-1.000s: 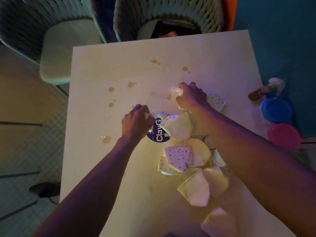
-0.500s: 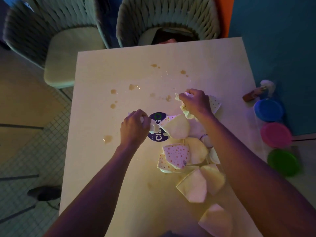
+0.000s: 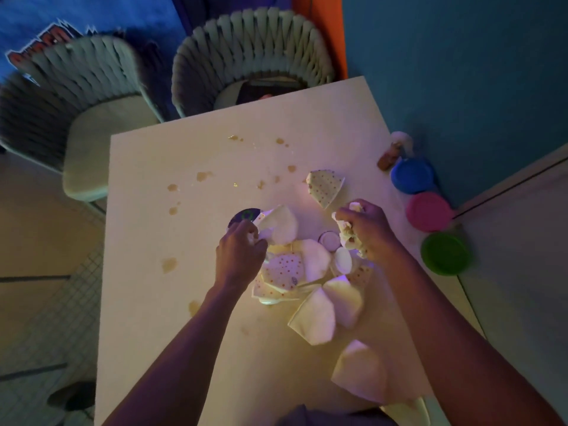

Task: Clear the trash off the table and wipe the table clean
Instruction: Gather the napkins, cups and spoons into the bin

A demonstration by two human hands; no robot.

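Right hand has come back from the stains w/ a crumpled paper wad clenched in it, leaving one dotted paper scrap behind nr the white table's right edge; left hand pinches a scrap at mid-table pile. Gathering's under way; brown spills toward the far edge unwiped.

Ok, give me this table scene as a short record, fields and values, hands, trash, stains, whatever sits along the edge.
surface: pale square table
left hand: left hand grips a white scrap at the pile's left edge
right hand: right hand holds a crumpled wad
trash: paper pile, white and dotted pieces, mid-table
stray piece: dotted piece lying apart, beyond the pile
stains: brown spots scattered over the far half
right edge: blue lid, pink lid, green lid
wiping: not yet started, stains remain
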